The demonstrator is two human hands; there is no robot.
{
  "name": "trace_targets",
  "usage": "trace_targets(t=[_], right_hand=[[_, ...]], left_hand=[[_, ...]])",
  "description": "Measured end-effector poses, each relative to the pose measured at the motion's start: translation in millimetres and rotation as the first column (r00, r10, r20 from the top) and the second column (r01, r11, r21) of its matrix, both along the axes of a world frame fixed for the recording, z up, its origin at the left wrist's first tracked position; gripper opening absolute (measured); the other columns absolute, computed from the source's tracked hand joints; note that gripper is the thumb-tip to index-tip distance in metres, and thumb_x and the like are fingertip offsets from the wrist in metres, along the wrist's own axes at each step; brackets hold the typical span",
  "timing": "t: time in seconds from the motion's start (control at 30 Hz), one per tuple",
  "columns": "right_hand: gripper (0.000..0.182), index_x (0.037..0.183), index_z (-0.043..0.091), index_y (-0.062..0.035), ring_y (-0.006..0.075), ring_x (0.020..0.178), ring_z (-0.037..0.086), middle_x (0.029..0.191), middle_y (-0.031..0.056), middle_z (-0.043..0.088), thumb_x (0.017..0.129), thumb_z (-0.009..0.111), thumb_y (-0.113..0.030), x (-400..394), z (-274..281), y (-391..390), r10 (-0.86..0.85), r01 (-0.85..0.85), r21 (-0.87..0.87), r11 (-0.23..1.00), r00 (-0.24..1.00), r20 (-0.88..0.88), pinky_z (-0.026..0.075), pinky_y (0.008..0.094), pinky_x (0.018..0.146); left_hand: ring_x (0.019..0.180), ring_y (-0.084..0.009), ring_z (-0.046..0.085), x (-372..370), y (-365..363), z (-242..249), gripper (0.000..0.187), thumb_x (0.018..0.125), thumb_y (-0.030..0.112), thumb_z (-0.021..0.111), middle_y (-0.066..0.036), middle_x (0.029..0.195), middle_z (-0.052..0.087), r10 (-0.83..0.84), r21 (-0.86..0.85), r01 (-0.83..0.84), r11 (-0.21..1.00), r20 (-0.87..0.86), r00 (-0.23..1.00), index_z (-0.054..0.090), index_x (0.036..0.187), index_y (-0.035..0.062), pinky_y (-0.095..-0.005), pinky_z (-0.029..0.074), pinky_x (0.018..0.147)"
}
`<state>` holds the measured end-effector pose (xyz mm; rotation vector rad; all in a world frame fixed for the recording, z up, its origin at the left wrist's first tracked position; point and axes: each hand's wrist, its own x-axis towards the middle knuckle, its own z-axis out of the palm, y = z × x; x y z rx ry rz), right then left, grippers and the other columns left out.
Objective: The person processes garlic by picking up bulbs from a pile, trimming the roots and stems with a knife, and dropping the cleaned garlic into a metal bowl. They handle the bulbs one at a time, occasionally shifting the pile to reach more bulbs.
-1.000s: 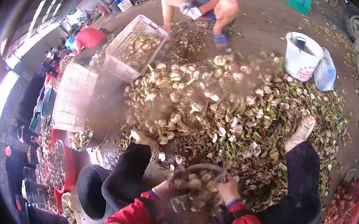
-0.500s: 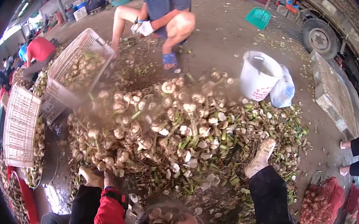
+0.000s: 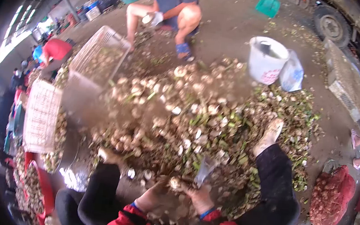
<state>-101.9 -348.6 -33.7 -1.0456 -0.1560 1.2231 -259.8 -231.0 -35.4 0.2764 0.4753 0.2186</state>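
My left hand [image 3: 154, 195] is closed around a garlic bulb [image 3: 175, 183], whose pale cut face shows at the fingertips. My right hand [image 3: 198, 197] is curled close beside the bulb, its fingers reaching toward it. A pale, shiny flat piece [image 3: 204, 172] sticks up by the right fingers; blur hides whether it is a blade in the grip. Beyond both hands spreads a heap of garlic bulbs [image 3: 146, 98] with roots and stalks, mixed with cut stems and peelings [image 3: 227, 121]. The container between my legs is mostly hidden below my hands.
A tilted white crate [image 3: 105, 36] with garlic and another white crate [image 3: 41, 116] stand left. A white bucket [image 3: 265, 68] and plastic bag [image 3: 292, 73] stand behind the heap. Red net sack [image 3: 332, 196] lies right. A co-worker [image 3: 173, 3] squats opposite; a truck wheel [image 3: 332, 25] is behind.
My left hand has come from the heap's near left edge to the middle with a garlic bulb. My right hand has risen out of the container to meet it. The view has shifted.
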Motion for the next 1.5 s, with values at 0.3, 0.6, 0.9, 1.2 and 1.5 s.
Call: trace_targets(t=[0.3, 0.6, 0.9, 1.2, 1.5], right_hand=[[0.032, 0.103, 0.063, -0.0055, 0.0215, 0.102, 0.057, 0.112, 0.0089, 0.059, 0.072, 0.066, 0.002, -9, 12, -25, 0.186, -0.224, 0.029, 0.974, 0.869, 0.458, 0.044, 0.0317, 0.089], [0.030, 0.095, 0.063, -0.0086, 0.0332, 0.090, 0.058, 0.092, 0.0134, 0.058, 0.065, 0.065, -0.014, -31, 30, -26, 0.561, -0.292, -0.525, 0.800, 0.053, 0.826, 0.047, 0.0413, 0.076], [0.029, 0.090, 0.063, -0.0081, 0.0345, 0.090, 0.058, 0.094, 0.0145, 0.057, 0.061, 0.066, -0.010, -34, 6, -27, 0.573, -0.321, -0.519, 0.792, 0.100, 0.814, 0.048, 0.0420, 0.079], [0.033, 0.098, 0.060, -0.0054, 0.0365, 0.091, 0.055, 0.093, 0.0154, 0.055, 0.066, 0.058, -0.003, -28, -16, -35, 0.485, -0.340, -0.393, 0.854, 0.248, 0.839, 0.046, 0.0406, 0.078], [0.031, 0.103, 0.057, 0.0025, 0.0235, 0.083, 0.061, 0.093, 0.0124, 0.064, 0.079, 0.062, -0.018, 4, -107, -21, 0.473, -0.088, -0.692, 0.716, 0.791, 0.389, 0.049, 0.0323, 0.074]], left_hand=[[0.110, -0.0159, 0.051, -30, -17, -9, 0.086, 0.068, -0.002, 0.076, -0.005, 0.124, 0.050, -0.019, 0.668, 0.179, 0.723, -0.240, 0.971, 0.027, 0.138, 0.0093, -0.0300, 0.044, 0.093], [0.106, -0.0234, 0.057, -28, -28, 33, 0.062, 0.077, 0.004, 0.070, -0.013, 0.122, 0.052, 0.081, 0.324, -0.039, 0.945, -0.118, 0.990, 0.037, 0.128, 0.0109, -0.0408, 0.049, 0.090], [0.102, -0.0286, 0.058, -33, -43, 27, 0.049, 0.086, 0.017, 0.062, -0.016, 0.117, 0.056, 0.126, 0.084, -0.116, 0.990, -0.138, 0.982, 0.039, 0.129, 0.0101, -0.0452, 0.050, 0.087], [0.114, -0.0241, 0.050, -17, -49, 34, 0.059, 0.087, 0.022, 0.061, -0.010, 0.131, 0.046, 0.157, -0.209, -0.154, 0.966, -0.001, 0.988, 0.031, 0.136, 0.0095, -0.0428, 0.040, 0.099], [0.096, -0.0245, 0.058, -21, -45, 117, 0.054, 0.079, 0.051, 0.061, -0.008, 0.106, 0.061, 0.227, -0.120, -0.215, 0.969, 0.099, 0.969, 0.055, 0.114, 0.0100, -0.0435, 0.050, 0.082]])
